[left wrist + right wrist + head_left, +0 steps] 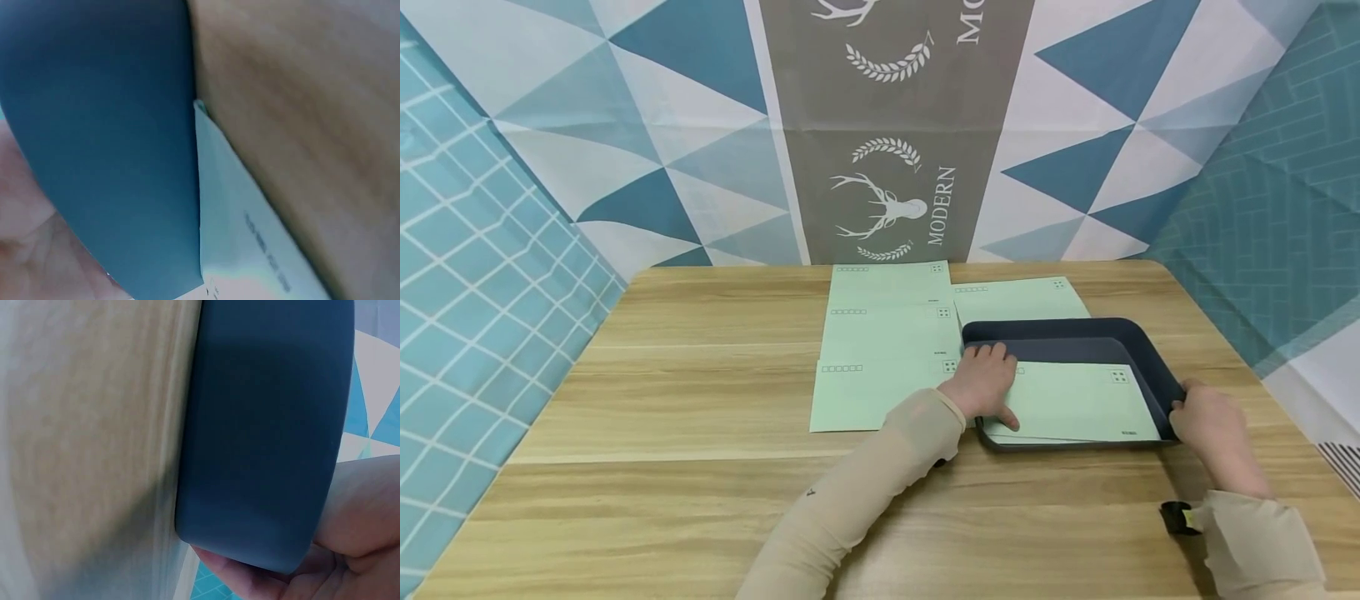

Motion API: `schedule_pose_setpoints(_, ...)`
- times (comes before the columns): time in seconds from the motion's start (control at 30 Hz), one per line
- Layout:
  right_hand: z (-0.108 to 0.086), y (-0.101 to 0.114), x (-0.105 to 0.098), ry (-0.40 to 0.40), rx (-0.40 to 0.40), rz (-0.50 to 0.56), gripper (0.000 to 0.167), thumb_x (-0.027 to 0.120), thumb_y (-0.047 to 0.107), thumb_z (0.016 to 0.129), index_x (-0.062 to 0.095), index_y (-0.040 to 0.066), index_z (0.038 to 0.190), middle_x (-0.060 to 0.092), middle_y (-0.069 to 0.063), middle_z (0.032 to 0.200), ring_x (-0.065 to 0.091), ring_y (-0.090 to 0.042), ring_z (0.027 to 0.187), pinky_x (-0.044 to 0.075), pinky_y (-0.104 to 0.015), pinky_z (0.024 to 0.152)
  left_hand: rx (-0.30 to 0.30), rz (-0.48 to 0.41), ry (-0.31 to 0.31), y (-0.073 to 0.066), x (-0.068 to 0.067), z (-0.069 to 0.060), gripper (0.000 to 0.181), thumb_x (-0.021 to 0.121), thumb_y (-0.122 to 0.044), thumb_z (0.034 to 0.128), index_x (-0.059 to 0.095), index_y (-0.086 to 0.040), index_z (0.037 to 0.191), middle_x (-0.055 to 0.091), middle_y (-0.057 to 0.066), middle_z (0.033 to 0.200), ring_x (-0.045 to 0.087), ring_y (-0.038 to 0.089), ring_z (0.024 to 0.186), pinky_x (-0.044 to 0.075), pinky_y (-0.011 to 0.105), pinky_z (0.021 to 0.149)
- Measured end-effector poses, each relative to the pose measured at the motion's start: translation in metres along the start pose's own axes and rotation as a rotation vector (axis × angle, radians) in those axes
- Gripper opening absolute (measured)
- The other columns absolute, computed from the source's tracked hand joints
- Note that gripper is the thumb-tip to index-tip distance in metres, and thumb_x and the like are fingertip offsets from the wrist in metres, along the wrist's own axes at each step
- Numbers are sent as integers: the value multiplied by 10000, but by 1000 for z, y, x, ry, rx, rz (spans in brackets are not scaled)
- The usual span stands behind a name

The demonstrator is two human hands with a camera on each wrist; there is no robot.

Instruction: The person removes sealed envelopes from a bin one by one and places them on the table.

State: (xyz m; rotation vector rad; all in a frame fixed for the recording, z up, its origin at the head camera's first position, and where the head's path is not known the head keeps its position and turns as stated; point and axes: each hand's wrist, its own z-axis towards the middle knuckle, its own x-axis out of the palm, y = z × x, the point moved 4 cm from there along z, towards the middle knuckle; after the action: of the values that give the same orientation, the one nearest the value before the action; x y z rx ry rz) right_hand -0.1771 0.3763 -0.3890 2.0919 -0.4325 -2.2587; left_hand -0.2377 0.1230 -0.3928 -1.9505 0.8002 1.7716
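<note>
A dark grey rectangular tray (1051,329) sits at the right side of the table, with pale green envelopes (1075,404) stacked inside it. At its left wall is my left hand (983,383), gripping the rim with the thumb out over the envelopes. My right hand (1213,429) holds the right wall near the front corner. The left wrist view shows the tray's outer wall (106,144) beside the corner of an envelope (244,231) on the table. Fingers wrap the tray's end (262,437) in the right wrist view.
Several more pale green envelopes (887,333) lie overlapped in a column left of the tray. Another envelope (1022,302) lies behind it, partly covered. The wooden table (700,375) meets a patterned cloth backdrop (895,125) at its far edge.
</note>
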Motion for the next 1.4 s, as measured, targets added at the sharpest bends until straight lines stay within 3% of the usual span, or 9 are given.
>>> schedule_pose_setpoints(0.4, -1, 1, -1, -10, 5, 0, 299, 487, -9, 770, 469, -236, 965, 524, -409, 851, 495, -544, 714, 398, -540, 584, 12, 97, -64, -3, -4, -3, 935, 624, -752, 568, 457, -165, 1276, 432, -7, 1179, 407, 156, 1083, 315, 359, 997)
schedule_pose_setpoints(0.77, 0, 3, -3, -15, -1, -4, 291, 486, -15, 777, 467, -243, 958, 523, -404, 835, 497, -536, 709, 399, -537, 593, -2, 212, -198, -10, -10, -12, 1033, 620, -749, 565, 389, -116, 1348, 386, 15, 1231, 411, 171, 1109, 282, 401, 1055)
schedule_pose_setpoints(0.9, 0, 2, -2, -14, -1, -6, 297, 487, -10, 773, 468, -241, 959, 525, -403, 834, 499, -530, 702, 399, -533, 585, -6, 233, -232, -11, -12, -15, 922, 634, -680, 644, 416, -105, 1331, 386, 14, 1218, 412, 159, 1084, 299, 360, 1041)
schedule_pose_setpoints(1.03, 0, 2, -1, -6, 7, -4, 300, 486, -8, 778, 464, -238, 970, 524, -405, 851, 495, -540, 724, 396, -537, 599, 4, 213, -298, -8, -15, -16, 655, 663, -535, 742, 495, -127, 1227, 422, 3, 1137, 427, 142, 1007, 346, 308, 965)
schedule_pose_setpoints(1.17, 0, 1, -1, -2, 14, -3, 293, 485, -6, 784, 462, -230, 971, 520, -406, 860, 487, -551, 740, 391, -538, 606, 22, 152, -362, -5, -18, -18, 420, 658, -374, 814, 524, -149, 1142, 456, -1, 1070, 441, 134, 944, 369, 277, 871)
schedule_pose_setpoints(1.4, 1, 0, -1, 12, 28, -4, 301, 483, -1, 790, 458, -231, 983, 517, -409, 877, 486, -552, 754, 393, -542, 620, 53, 16, -381, 2, -21, -22, 253, 601, -198, 872, 533, -141, 1109, 486, -3, 991, 476, 118, 866, 386, 234, 735)
